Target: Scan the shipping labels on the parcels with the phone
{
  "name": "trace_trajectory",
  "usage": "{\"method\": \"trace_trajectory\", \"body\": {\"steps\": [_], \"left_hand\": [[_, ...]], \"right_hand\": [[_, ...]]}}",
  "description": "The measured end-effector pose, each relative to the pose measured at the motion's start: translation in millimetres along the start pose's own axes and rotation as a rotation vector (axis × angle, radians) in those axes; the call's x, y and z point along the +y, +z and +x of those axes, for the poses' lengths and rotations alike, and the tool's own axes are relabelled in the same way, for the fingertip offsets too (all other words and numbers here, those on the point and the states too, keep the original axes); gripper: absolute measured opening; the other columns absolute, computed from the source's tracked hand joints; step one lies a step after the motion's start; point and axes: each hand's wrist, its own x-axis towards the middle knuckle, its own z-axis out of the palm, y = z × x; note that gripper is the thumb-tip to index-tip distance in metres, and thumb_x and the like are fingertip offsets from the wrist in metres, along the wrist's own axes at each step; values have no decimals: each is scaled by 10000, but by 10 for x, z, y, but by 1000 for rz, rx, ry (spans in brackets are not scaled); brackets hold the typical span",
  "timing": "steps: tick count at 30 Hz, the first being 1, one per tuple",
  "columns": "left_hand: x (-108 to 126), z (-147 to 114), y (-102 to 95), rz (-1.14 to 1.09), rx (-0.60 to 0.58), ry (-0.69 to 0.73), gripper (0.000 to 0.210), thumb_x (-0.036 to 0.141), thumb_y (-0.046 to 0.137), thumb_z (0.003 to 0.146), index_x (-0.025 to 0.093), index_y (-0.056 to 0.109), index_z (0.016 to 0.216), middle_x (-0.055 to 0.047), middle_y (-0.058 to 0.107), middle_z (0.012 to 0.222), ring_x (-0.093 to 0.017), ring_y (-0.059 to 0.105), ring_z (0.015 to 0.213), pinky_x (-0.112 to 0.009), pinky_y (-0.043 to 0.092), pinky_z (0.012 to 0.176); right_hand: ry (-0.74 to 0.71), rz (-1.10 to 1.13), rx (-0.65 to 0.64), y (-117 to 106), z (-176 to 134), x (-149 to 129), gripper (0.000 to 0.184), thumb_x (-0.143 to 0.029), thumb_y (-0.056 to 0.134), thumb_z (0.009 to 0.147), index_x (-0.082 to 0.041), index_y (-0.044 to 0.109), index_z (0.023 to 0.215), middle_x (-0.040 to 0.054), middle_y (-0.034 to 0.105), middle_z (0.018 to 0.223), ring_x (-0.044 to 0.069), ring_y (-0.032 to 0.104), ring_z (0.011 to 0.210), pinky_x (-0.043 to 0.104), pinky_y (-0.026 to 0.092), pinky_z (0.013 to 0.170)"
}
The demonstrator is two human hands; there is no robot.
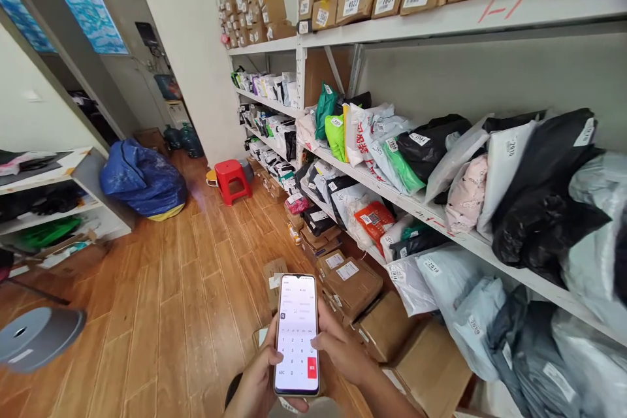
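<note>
A smartphone (296, 346) is held upright in both hands low in the middle of the view, its lit screen showing a number keypad with a red key. My left hand (262, 366) is wrapped round its left edge, the thumb over the left side of the keypad. On the other side my right hand (340, 346) grips the right edge, with the thumb at the keypad's right column. The fingers behind the phone are mostly hidden. Just past the phone, to the right, lie cardboard boxes (350, 281) with white labels on the floor.
White shelving (441, 225) along the right carries many labelled parcel bags; boxes (385, 3) fill the top shelf. A red stool (232, 181) and a blue sack (142, 176) stand on the wooden floor (171, 294). A grey round object (42, 336) is at left.
</note>
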Motion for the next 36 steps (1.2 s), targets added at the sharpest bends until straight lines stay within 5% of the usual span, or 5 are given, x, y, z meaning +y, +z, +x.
{"method": "trace_trajectory", "body": {"steps": [8,13,19,27,36], "left_hand": [[826,172,-698,153,-91,-163,819,325,446,763,271,1,1449,-128,598,1163,-262,620,797,-300,495,429],[1274,234,-1243,25,-285,-258,891,263,452,673,314,15,1448,-84,614,1158,-261,609,912,-240,476,484],[1582,278,-1409,47,-455,-371,1032,135,464,553,342,-8,1447,-58,632,1156,-255,630,889,-286,525,546],[1500,310,-1246,232,-498,-480,1062,69,470,627,326,-196,1412,-85,594,1224,-288,613,984,-358,559,619],[983,319,-1290,85,-453,-619,1035,203,517,562,327,-3,1449,-72,609,1206,-302,611,963,-370,536,610]], "right_hand": [[-150,106,183,569,637,366,796,-115,512,581,-268,327,1339,32,604,1217,251,556,1042,390,429,831],[-183,43,273,1018,975,439,793,-118,541,634,-244,277,1371,41,636,1103,233,581,933,362,443,747],[-186,114,420,1288,1051,333,810,-123,498,583,-243,316,1363,20,635,1154,238,556,1014,361,426,796],[-146,150,751,1348,879,343,427,-291,556,691,-224,552,1113,4,681,881,213,584,819,331,429,709],[-170,310,900,1210,598,781,488,-535,712,653,-218,595,1005,19,681,880,201,595,778,344,443,738]]}}
